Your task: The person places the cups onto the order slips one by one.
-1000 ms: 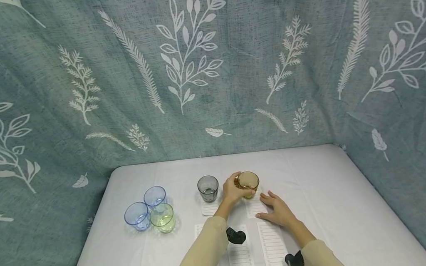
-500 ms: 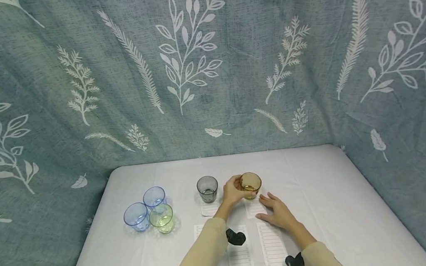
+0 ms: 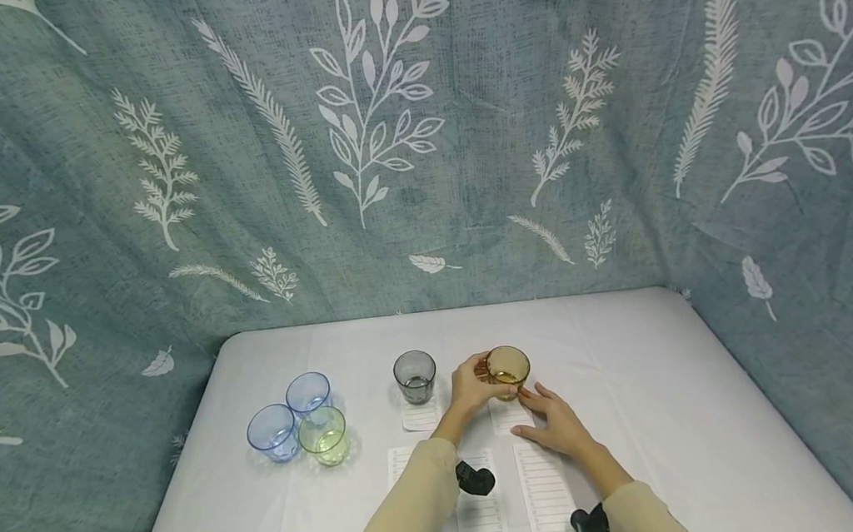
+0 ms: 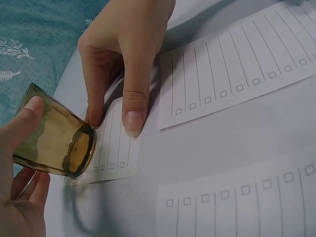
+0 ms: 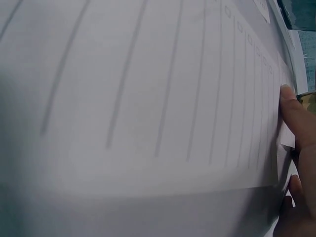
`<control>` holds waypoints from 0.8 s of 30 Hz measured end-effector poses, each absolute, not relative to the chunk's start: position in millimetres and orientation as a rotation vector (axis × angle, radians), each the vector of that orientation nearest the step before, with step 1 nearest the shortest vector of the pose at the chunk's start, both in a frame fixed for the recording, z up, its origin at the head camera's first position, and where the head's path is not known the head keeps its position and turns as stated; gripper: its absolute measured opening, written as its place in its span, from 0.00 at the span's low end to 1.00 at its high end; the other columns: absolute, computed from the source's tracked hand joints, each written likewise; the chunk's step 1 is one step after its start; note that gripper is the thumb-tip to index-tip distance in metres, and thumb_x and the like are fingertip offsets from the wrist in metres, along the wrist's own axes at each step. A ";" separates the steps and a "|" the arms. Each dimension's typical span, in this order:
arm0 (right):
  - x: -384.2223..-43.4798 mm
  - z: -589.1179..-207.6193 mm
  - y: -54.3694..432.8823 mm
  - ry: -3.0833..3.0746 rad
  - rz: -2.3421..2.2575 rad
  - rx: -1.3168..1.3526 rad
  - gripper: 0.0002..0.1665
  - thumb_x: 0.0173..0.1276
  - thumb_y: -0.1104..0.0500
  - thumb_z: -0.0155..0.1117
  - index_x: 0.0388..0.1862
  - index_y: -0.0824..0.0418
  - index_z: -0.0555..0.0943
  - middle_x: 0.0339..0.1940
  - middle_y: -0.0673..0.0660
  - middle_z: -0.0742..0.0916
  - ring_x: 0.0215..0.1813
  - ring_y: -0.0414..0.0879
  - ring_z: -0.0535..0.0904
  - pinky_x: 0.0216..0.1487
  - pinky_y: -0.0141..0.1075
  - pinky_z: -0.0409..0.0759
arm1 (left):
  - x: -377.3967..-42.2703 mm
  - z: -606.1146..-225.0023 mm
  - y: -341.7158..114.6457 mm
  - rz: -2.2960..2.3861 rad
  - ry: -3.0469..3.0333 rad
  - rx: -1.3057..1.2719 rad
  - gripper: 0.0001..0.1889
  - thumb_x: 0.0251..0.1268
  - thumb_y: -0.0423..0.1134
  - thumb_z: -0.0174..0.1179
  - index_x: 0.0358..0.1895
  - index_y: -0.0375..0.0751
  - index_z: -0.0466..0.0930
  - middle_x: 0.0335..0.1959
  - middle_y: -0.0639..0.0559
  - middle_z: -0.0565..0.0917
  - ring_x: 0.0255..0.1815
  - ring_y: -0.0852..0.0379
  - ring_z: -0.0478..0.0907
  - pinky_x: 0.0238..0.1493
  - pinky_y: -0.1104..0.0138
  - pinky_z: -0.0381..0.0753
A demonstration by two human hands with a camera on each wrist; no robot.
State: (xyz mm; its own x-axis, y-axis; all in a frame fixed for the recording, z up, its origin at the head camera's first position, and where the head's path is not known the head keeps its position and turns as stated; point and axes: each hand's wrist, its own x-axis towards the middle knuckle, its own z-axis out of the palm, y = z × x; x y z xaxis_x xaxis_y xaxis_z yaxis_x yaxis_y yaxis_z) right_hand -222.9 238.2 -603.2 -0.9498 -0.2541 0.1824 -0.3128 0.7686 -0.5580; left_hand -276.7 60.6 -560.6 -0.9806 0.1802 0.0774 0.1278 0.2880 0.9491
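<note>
An amber glass tumbler (image 3: 508, 366) is held by my left hand (image 3: 472, 389) at the far end of a lined paper slip (image 3: 509, 418). In the left wrist view, thumb and fingers grip the tumbler (image 4: 52, 133) from opposite sides, its base over that slip. Whether it bears on the paper is hard to tell. My right hand (image 3: 557, 424) rests on the same slip with extended fingers, the thumb (image 4: 134, 116) down on the paper and the fingertips close beside the tumbler's base. Left of my left hand, a grey glass tumbler (image 3: 415, 375) stands upright at the end of another slip (image 3: 420, 418).
Two blue tumblers (image 3: 273, 432) and a green one (image 3: 324, 435) stand grouped on the left of the white table (image 3: 213, 517). More lined slips (image 3: 546, 490) lie nearer, partly under my forearms. A patterned teal curtain (image 3: 416, 133) surrounds the table's back and sides.
My left hand has shifted the amber tumbler a little to the right, bringing it closer to the right hand's fingertips. The right hand has stayed in place on the slip.
</note>
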 end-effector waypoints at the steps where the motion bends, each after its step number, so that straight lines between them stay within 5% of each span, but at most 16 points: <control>1: -223.1 -603.1 238.0 -2.870 0.932 0.457 0.41 0.52 0.48 0.74 0.60 0.69 0.74 0.62 0.64 0.77 0.68 0.68 0.62 0.64 0.61 0.64 | -276.0 -560.3 60.1 1.824 2.485 0.296 0.37 0.40 0.37 0.77 0.59 0.33 0.73 0.50 0.40 0.81 0.48 0.47 0.80 0.49 0.65 0.82; 11: -224.4 -598.5 236.3 -2.891 0.926 0.458 0.41 0.52 0.48 0.74 0.60 0.70 0.74 0.62 0.65 0.76 0.68 0.68 0.61 0.64 0.61 0.64 | -274.3 -561.1 55.9 1.871 2.417 0.299 0.38 0.42 0.34 0.76 0.62 0.31 0.70 0.51 0.38 0.81 0.50 0.46 0.79 0.52 0.61 0.81; 18: -225.3 -598.3 235.1 -2.897 0.940 0.456 0.42 0.52 0.48 0.74 0.60 0.70 0.73 0.62 0.65 0.76 0.68 0.68 0.61 0.64 0.61 0.63 | -265.9 -554.0 51.6 1.936 2.443 0.345 0.41 0.44 0.33 0.74 0.64 0.26 0.65 0.60 0.30 0.72 0.60 0.36 0.71 0.60 0.54 0.74; 24: -224.6 -601.1 237.1 -2.903 0.956 0.425 0.41 0.52 0.48 0.74 0.60 0.69 0.74 0.62 0.65 0.76 0.68 0.68 0.61 0.64 0.61 0.63 | -251.6 -540.8 41.2 2.095 2.425 0.429 0.39 0.45 0.31 0.73 0.63 0.25 0.66 0.62 0.31 0.71 0.63 0.37 0.68 0.63 0.57 0.71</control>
